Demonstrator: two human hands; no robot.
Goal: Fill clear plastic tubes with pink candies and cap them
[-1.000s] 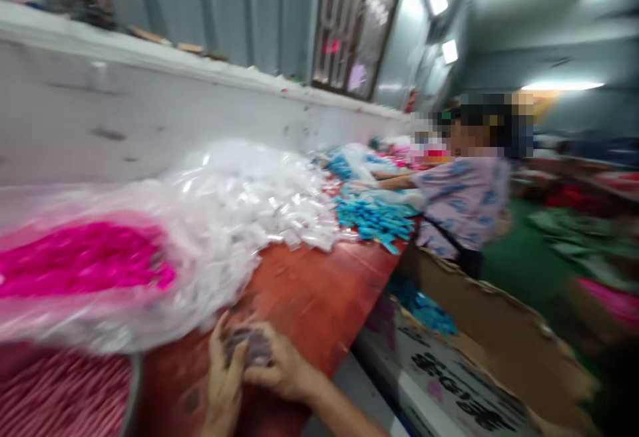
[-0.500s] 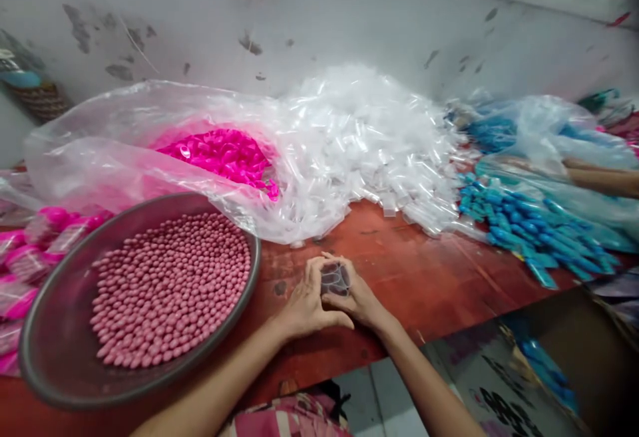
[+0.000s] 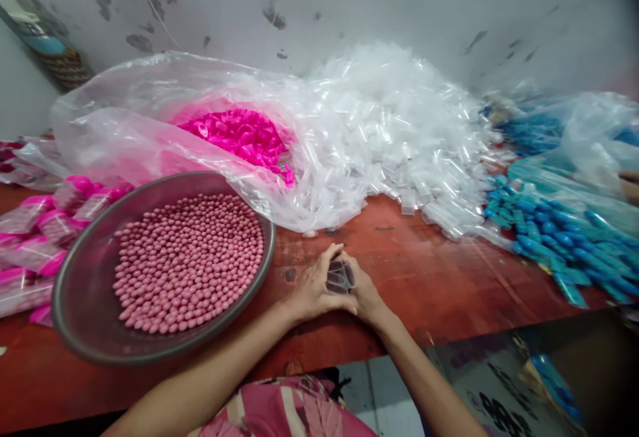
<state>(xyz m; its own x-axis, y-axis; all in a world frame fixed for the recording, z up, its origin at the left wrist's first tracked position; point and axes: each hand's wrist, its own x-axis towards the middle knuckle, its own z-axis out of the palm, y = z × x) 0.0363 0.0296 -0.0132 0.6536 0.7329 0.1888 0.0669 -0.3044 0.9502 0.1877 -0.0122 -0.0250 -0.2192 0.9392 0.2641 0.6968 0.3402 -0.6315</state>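
Between both hands, low over the red tabletop [image 3: 399, 264], stands a bundle of clear plastic tubes [image 3: 339, 279] with open mouths facing up. My left hand [image 3: 315, 291] curls round the bundle's left side, its thumb along the near side. Around the right side wraps my right hand [image 3: 367, 294], and the fingertips of both hands meet at the far side. Just left of them is a large grey basin [image 3: 74, 330] holding many small pink balls [image 3: 190, 264]. The lower ends of the tubes are hidden by my hands.
Behind lies a clear plastic bag [image 3: 120, 98] with bright pink caps [image 3: 239, 138], beside a heap of clear tubes [image 3: 399, 124]. Pink-capped filled containers [image 3: 44, 224] lie at the left, blue pieces [image 3: 554, 231] at the right. Another person's hand [image 3: 630, 187] shows at the right edge.
The view has shifted, so the basin and heaps sit further right in it. My hands have closed in round the tubes, the left thumb now nearer the right hand.
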